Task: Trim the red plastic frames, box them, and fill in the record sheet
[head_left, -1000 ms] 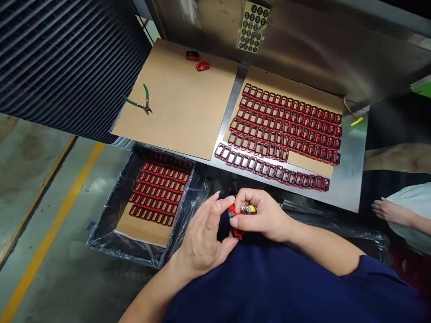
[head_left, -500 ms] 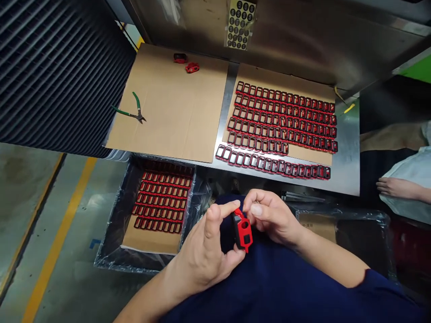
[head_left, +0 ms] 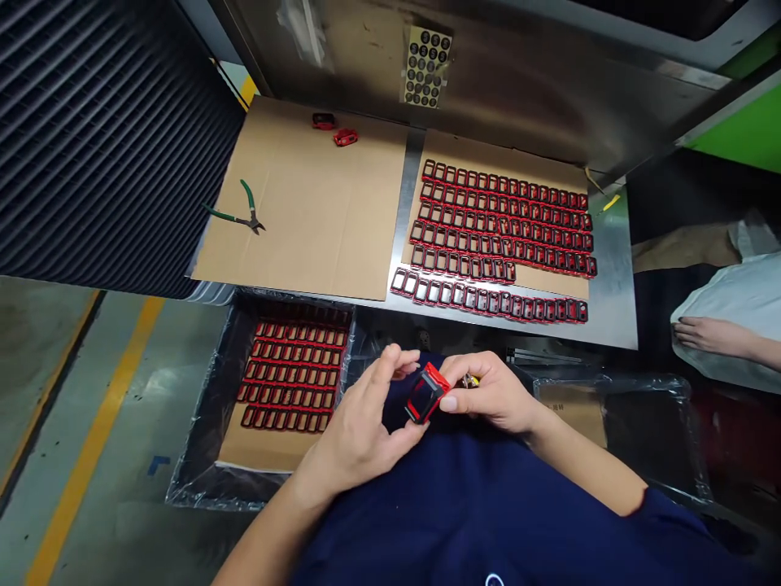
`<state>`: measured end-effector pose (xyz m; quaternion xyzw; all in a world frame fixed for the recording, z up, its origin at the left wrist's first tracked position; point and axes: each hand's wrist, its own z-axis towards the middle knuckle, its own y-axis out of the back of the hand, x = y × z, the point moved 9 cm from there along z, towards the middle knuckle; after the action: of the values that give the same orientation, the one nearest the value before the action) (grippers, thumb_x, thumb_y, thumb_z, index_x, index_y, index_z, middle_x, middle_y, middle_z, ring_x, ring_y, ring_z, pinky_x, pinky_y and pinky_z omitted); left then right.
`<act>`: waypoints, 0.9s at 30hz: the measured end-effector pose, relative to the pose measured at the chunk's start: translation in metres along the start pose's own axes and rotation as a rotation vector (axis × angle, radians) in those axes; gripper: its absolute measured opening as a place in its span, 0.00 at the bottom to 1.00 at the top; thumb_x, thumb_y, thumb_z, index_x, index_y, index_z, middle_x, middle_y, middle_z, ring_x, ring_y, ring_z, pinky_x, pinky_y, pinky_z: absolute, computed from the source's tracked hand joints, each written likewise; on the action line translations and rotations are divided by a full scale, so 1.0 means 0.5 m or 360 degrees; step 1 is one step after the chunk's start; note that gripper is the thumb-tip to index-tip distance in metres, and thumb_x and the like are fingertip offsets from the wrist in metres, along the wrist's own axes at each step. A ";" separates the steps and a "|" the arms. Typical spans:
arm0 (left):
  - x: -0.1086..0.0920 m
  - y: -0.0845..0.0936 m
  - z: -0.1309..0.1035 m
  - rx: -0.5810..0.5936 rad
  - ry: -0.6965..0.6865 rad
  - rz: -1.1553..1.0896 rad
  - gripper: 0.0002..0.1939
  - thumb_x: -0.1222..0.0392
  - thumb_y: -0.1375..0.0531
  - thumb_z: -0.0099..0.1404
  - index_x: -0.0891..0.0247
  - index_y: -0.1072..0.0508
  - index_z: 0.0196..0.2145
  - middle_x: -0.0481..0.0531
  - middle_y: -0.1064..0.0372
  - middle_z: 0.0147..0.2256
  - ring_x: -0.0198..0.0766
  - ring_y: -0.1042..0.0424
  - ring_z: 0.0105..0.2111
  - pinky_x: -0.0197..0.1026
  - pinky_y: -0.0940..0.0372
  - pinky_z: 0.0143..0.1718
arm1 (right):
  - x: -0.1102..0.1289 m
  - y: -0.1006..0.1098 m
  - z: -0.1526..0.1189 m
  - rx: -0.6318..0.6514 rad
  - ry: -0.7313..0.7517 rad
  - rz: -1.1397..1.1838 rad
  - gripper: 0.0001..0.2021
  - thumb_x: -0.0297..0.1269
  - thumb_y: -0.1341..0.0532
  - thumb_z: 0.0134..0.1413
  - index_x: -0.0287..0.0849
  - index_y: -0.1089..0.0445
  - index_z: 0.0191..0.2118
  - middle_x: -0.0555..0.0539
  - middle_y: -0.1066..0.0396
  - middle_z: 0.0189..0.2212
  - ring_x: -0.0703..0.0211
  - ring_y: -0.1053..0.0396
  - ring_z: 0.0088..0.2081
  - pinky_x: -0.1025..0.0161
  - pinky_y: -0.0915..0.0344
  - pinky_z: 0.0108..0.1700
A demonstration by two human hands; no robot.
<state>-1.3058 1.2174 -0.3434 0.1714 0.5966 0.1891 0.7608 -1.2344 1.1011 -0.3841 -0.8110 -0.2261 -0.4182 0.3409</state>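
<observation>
A red and black plastic housing point(head_left: 426, 394) is between my two hands, above my lap, with its rectangular opening facing up. My left hand point(head_left: 366, 415) supports its lower end with the thumb, the other fingers raised near it. My right hand point(head_left: 488, 392) pinches the housing's right side between thumb and fingers; a small metallic and yellow item point(head_left: 469, 381) shows among those fingers, partly hidden. Several rows of similar red and black frames point(head_left: 494, 301) lie on the bench to the right.
Green-handled cutters point(head_left: 251, 220) and two red and black pieces point(head_left: 345, 137) lie on cardboard point(head_left: 317, 212). A plastic-lined bin point(head_left: 201, 431) at lower left holds more frames. Another person's hand point(head_left: 713, 336) is at the right. A sticker sheet point(head_left: 428, 67) hangs behind.
The housing has turned from its holed red side to its rectangular opening. My right hand has closed on it, and my left fingers have lifted off its top.
</observation>
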 end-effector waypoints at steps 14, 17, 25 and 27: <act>-0.006 0.002 0.013 -0.0262 -0.0026 0.0222 0.24 0.72 0.41 0.64 0.61 0.33 0.56 0.57 0.28 0.47 0.40 0.24 0.48 0.41 0.25 0.49 | 0.045 0.033 0.006 0.0114 0.0423 -0.0383 0.14 0.36 0.23 0.45 0.44 0.20 0.39 0.47 0.22 0.37 0.62 0.25 0.35 0.68 0.31 0.36; -0.019 0.005 0.014 -0.0306 -0.0104 0.0356 0.24 0.74 0.41 0.63 0.62 0.33 0.56 0.57 0.28 0.47 0.40 0.24 0.47 0.40 0.25 0.48 | 0.060 0.036 0.006 0.0108 0.0485 -0.0428 0.13 0.35 0.23 0.45 0.44 0.20 0.39 0.47 0.21 0.38 0.61 0.24 0.38 0.67 0.30 0.40; -0.049 0.013 0.017 -0.0411 -0.0305 0.0506 0.35 0.72 0.37 0.62 0.62 0.40 0.64 0.60 0.25 0.43 0.42 0.24 0.39 0.44 0.24 0.40 | 0.030 0.051 0.020 0.0194 0.0339 -0.0229 0.13 0.35 0.26 0.50 0.43 0.20 0.43 0.45 0.21 0.44 0.57 0.23 0.45 0.62 0.28 0.48; -0.052 0.013 0.018 -0.0416 -0.0328 0.0479 0.38 0.72 0.36 0.61 0.62 0.43 0.66 0.61 0.24 0.43 0.42 0.24 0.38 0.44 0.24 0.39 | 0.008 0.058 0.026 0.0197 0.0202 -0.0144 0.14 0.39 0.26 0.51 0.42 0.21 0.43 0.45 0.21 0.40 0.62 0.25 0.34 0.67 0.29 0.36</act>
<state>-1.3033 1.2100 -0.3159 0.1768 0.4539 0.3576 0.7968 -1.2064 1.0918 -0.3965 -0.7493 -0.2658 -0.4688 0.3848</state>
